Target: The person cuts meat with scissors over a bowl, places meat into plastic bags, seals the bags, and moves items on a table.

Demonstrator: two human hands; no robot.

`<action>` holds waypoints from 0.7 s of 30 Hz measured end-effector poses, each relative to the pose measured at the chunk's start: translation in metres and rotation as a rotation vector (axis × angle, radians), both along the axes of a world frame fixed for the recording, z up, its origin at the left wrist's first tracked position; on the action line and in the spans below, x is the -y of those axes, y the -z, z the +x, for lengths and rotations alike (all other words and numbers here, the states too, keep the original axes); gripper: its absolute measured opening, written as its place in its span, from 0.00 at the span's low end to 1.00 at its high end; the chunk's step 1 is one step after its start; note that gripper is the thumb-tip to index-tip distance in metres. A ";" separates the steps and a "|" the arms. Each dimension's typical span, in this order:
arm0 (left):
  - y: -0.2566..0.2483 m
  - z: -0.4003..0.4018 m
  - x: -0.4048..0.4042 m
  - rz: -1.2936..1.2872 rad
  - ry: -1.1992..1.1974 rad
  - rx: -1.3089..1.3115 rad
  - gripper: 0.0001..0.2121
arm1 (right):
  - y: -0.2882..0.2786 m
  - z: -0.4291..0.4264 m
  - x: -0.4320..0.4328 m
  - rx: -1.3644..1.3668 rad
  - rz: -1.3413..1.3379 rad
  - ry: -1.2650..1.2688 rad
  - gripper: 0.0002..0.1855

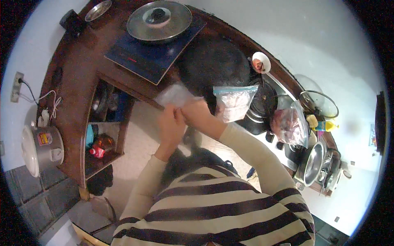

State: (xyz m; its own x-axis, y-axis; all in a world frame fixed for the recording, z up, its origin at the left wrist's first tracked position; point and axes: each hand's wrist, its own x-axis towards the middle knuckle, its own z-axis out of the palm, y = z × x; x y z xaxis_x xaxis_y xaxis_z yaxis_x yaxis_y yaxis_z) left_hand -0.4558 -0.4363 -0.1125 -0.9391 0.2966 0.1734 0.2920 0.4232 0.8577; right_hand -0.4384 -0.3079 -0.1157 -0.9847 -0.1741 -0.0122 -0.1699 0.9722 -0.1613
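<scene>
My left hand [172,125] and my right hand [198,112] meet in front of my body, near the counter's front edge. Both are closed on a translucent, whitish plastic bag [177,94]; motion blur hides its contents and the exact finger positions. Just right of my right hand stands a zip bag [234,103] with pale contents and a blue seal. Beyond my hands is a large dark pan or pot [215,63], too dim to tell which. Up and to the left, a lidded pan [159,21] sits on a black induction cooktop [147,58].
Along the right counter are a gas burner [263,97], a zip bag of reddish food [287,126], a white bowl [261,62], a glass lid [319,104], a yellow bottle [327,125] and a steel basin [312,164]. A rice cooker [43,150] stands at left, beside open shelves [104,123].
</scene>
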 end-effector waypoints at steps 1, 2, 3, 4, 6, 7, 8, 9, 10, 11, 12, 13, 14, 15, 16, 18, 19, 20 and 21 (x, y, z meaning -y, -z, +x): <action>0.002 -0.005 0.003 -0.006 -0.013 0.029 0.03 | -0.003 -0.011 0.004 0.140 0.057 -0.028 0.04; 0.005 -0.012 0.006 -0.002 -0.012 0.022 0.03 | -0.007 -0.019 0.006 0.141 -0.012 -0.097 0.04; 0.007 -0.018 0.010 -0.009 -0.066 0.049 0.03 | 0.004 -0.026 0.010 0.134 -0.009 -0.096 0.04; 0.008 -0.024 0.012 -0.016 -0.114 0.080 0.03 | 0.026 -0.031 0.015 0.043 -0.042 -0.047 0.05; 0.007 -0.036 0.022 -0.002 -0.088 0.097 0.03 | 0.040 -0.032 0.026 -0.045 -0.082 -0.007 0.05; 0.006 -0.040 0.027 0.012 -0.062 0.116 0.03 | 0.039 -0.023 0.030 -0.129 -0.186 0.066 0.06; 0.004 -0.045 0.031 0.009 -0.064 0.118 0.03 | 0.038 -0.015 0.033 -0.214 -0.288 0.140 0.07; -0.001 -0.048 0.032 -0.001 -0.042 0.094 0.03 | 0.032 -0.009 0.030 -0.211 -0.287 0.139 0.07; -0.004 -0.049 0.033 -0.015 -0.018 0.073 0.04 | 0.026 -0.001 0.028 -0.295 -0.301 -0.005 0.11; -0.007 -0.048 0.033 -0.017 -0.017 0.080 0.04 | 0.023 0.004 0.025 -0.377 -0.314 -0.148 0.15; -0.012 -0.047 0.032 -0.082 0.027 0.085 0.04 | 0.024 0.002 0.022 -0.381 -0.318 -0.144 0.15; -0.015 -0.045 0.031 -0.147 0.072 0.090 0.04 | 0.027 -0.001 0.018 -0.113 -0.265 -0.142 0.14; -0.013 -0.040 0.030 -0.152 0.077 0.088 0.04 | 0.032 -0.005 0.016 0.154 -0.211 -0.139 0.15; -0.009 -0.035 0.029 -0.142 0.115 -0.015 0.04 | 0.040 -0.011 0.017 0.147 -0.219 -0.134 0.15; -0.004 -0.032 0.028 -0.131 0.154 -0.114 0.04 | 0.050 -0.019 0.021 0.026 -0.263 -0.075 0.16; 0.001 -0.033 0.024 -0.118 0.152 -0.110 0.04 | 0.065 -0.030 0.029 -0.099 -0.308 -0.003 0.19; 0.003 -0.033 0.023 -0.098 0.144 -0.103 0.04 | 0.070 -0.033 0.032 -0.143 -0.206 -0.055 0.18; 0.004 -0.039 0.022 -0.099 0.158 -0.105 0.04 | 0.074 -0.035 0.032 -0.185 -0.103 -0.105 0.16; 0.006 -0.048 0.023 -0.049 0.161 -0.080 0.04 | 0.069 -0.036 0.027 -0.179 -0.105 -0.090 0.16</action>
